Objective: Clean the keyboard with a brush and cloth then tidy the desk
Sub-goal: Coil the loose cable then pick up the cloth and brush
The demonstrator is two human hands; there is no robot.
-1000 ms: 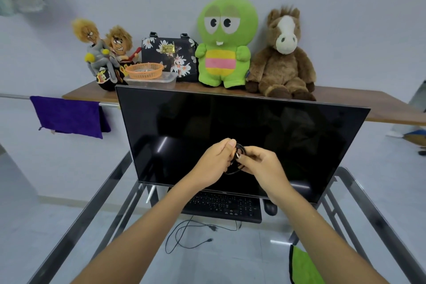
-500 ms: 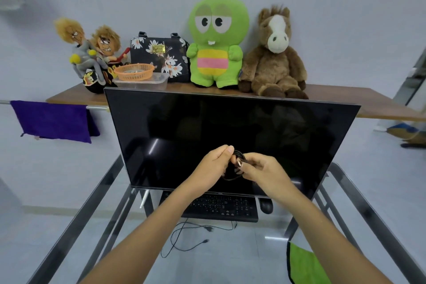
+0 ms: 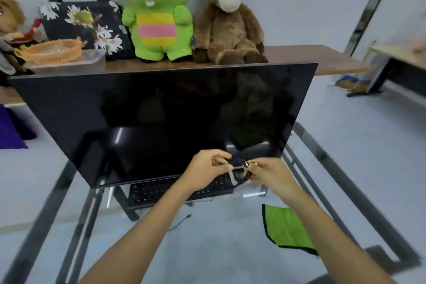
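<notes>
My left hand (image 3: 207, 166) and right hand (image 3: 269, 172) each pinch a coiled black cable (image 3: 239, 174) with curled fingers (image 3: 221, 157), held above the keyboard (image 3: 161, 191). Keyboard lies on the glass tabletop (image 3: 219, 249) under the monitor (image 3: 161, 117). Green cloth (image 3: 285, 226) lies right.

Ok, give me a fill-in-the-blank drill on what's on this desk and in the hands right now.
1. Both hands, left hand and right hand, hold a coiled black ____ between them.
2. The cloth lying on the glass desk is ____ with a dark border.
3. The keyboard sits under the lower edge of the black ____.
4. The brown plush horse sits to the right of the ____ plush toy.

Missing words: cable; green; monitor; green
</notes>
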